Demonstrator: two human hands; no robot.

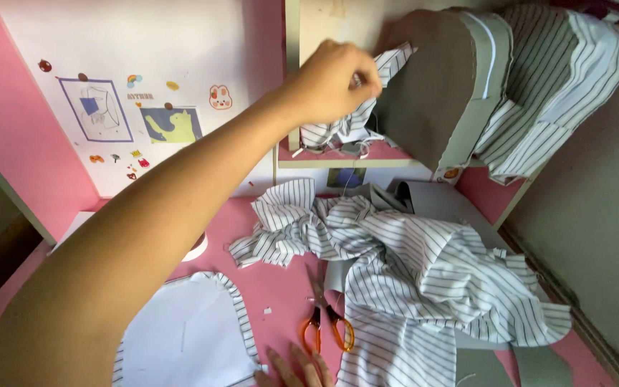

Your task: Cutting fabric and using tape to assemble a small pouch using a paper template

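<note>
Striped fabric pieces (338, 129) on the far shelf (345, 162) are pinched by the raised left hand (334, 79), while the right hand (299, 367) lies released, fingers flat, near orange scissors (327, 326).

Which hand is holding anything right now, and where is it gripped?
The left hand pinches a striped fabric piece on the shelf by its upper edge. The right hand holds nothing.

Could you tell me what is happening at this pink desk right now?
A person's left hand reaches up to the shelf and grips striped fabric scraps beside grey pattern pieces. The right hand rests flat on the desk near orange-handled scissors and a heap of striped cloth.
</note>
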